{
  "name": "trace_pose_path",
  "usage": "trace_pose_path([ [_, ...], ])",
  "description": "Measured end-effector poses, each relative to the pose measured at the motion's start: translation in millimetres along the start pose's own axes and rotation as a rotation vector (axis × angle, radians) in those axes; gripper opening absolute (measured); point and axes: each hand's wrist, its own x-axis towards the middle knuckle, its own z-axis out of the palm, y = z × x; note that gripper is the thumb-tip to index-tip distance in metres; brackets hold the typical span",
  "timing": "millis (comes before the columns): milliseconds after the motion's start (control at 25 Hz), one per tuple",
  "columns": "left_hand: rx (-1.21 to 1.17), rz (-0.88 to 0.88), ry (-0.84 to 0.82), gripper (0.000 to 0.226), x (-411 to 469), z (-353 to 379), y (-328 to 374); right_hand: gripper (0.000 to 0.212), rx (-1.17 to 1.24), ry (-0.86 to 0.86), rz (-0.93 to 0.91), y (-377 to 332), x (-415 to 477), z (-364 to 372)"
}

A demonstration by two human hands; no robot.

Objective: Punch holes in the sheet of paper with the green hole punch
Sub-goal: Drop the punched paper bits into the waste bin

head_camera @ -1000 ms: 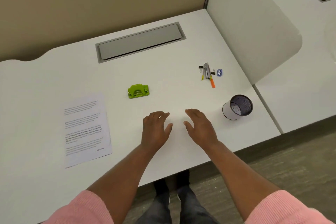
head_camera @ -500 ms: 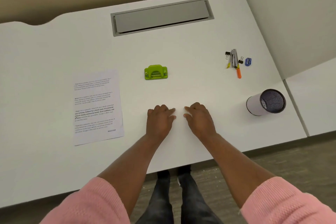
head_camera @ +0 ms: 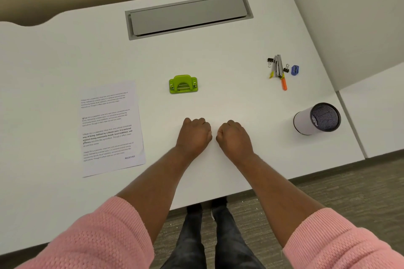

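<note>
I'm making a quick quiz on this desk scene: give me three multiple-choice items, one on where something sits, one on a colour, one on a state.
1. Where is the sheet of paper relative to the green hole punch?
A. to its left and nearer the person
B. under it
C. to its right, by the cup

2. What colour is the pencil sharpener?
A. red
B. blue
C. green

3. What are the left hand and right hand doing?
A. holding the paper
B. pressing the punch
C. resting as closed fists on the desk, holding nothing

Key: 1 A, the sheet lies apart on the left; 2 B, it shows blue beside the stapler; 3 C, fingers curled, nothing gripped.
</note>
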Motion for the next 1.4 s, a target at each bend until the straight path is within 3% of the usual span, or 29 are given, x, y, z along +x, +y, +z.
trace_pose_path([
  [160, -0.008, 0.065, 0.015, 0.023, 4, -3, -4, 0.02, 0.02, -0.013, -0.006, 5, -1, -4],
  [400, 0.258, 0.203, -0.056, 0.015, 5, -17, 6, 0.017, -0.139, -0.091, -0.003, -4, 7, -12],
  [600, 0.291, 0.181, -0.114, 0.002, 9, -10, 14, 0.016, -0.158, -0.12, -0.058, -2, 2, -8],
  [680, 0.265, 0.132, -0.163, 0.012, 9, -8, 13, 0.014, -0.136, -0.117, -0.053, 4, -5, -4],
  [760, 0.166, 0.079, -0.108, 0.011, 6, -10, 16, 0.012, -0.002, -0.105, 0.037, 14, -15, -5],
  [840, 0.124, 0.086, -0.036, 0.007, -1, -19, 25, 0.012, 0.193, -0.066, 0.173, 27, -24, -13],
  [960, 0.116, 0.171, 0.081, 0.026, -4, -33, 54, 0.008, 0.417, 0.046, 0.285, 47, -37, -37],
  [1200, -0.176, 0.284, 0.177, 0.005, 44, -71, 157, 0.012, 0.589, 0.327, 0.398, 95, -48, -106],
  [1400, -0.297, 0.333, 0.011, 0.02, 88, -86, 241, 0.016, 0.553, 0.456, 0.46, 158, -58, -160],
])
